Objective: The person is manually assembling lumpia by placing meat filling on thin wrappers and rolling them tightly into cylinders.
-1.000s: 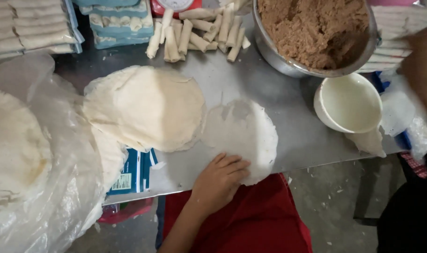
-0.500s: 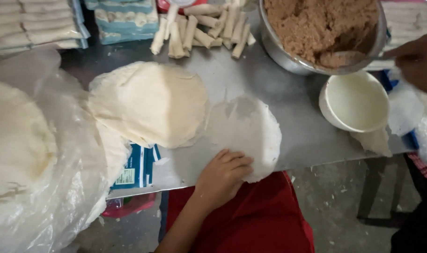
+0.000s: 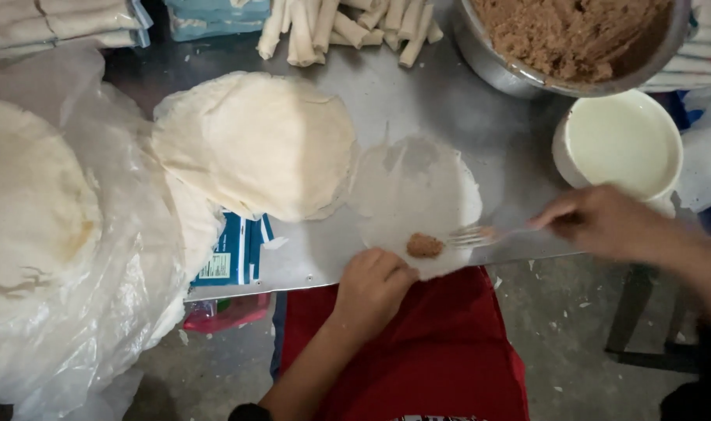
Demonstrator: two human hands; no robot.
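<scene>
The thin round wrapper (image 3: 415,199) lies flat at the near edge of the steel table (image 3: 449,101), a small lump of brown filling (image 3: 425,246) on its near side. The left hand (image 3: 373,287) presses its near rim with curled fingers. The right hand (image 3: 605,222) is closed around a fork (image 3: 480,234) beside the filling. The sheet looks soft, light and easily torn, best lifted gently by its rim.

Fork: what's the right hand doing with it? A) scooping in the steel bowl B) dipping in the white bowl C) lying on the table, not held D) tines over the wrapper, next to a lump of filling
D: the right hand holds the fork with its tines over the wrapper, beside a brown lump of filling; the left hand rests on the wrapper's near edge.
</scene>
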